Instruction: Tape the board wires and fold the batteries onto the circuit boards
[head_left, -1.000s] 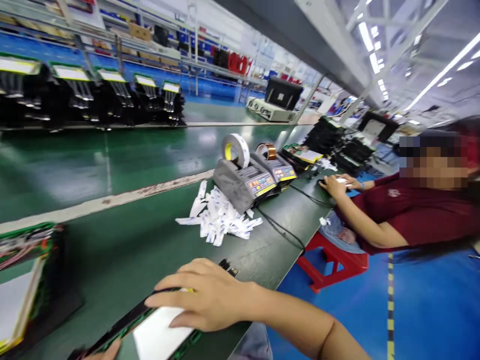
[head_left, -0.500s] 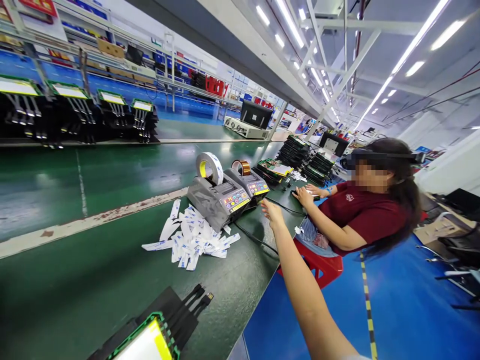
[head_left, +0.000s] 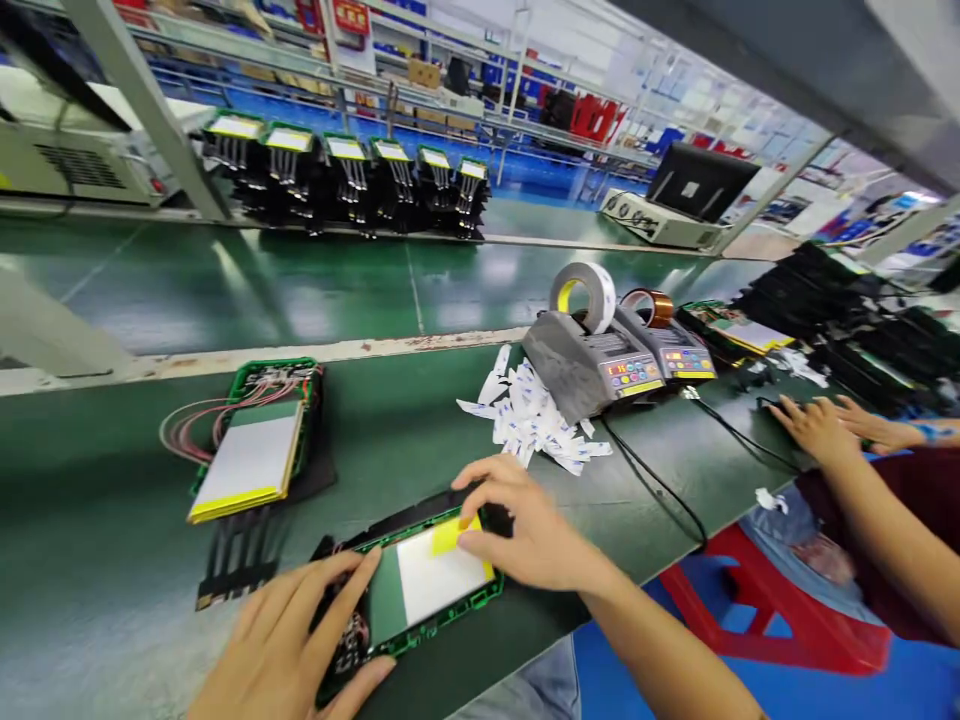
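Green-framed circuit unit (head_left: 421,592) with a flat white pouch (head_left: 448,577) lies on the green bench (head_left: 405,425) in my head view, left hand (head_left: 292,630) spread across its left end, right hand (head_left: 525,525) pinching a yellow tape strip (head_left: 444,538) that a hasty tug could crease. I count one similar unit (head_left: 251,455) to its left, two grey plastic dispensers (head_left: 562,362), two tape rolls (head_left: 604,300), white and amber.

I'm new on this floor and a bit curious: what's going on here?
A person is handling an open device on a green bench. The left hand is on one end; the fingers of the right hand touch a yellow strip towards the other end. A second open device lies to the left, and white strips are heaped beside a tape machine. A co-worker's hands show at the right.
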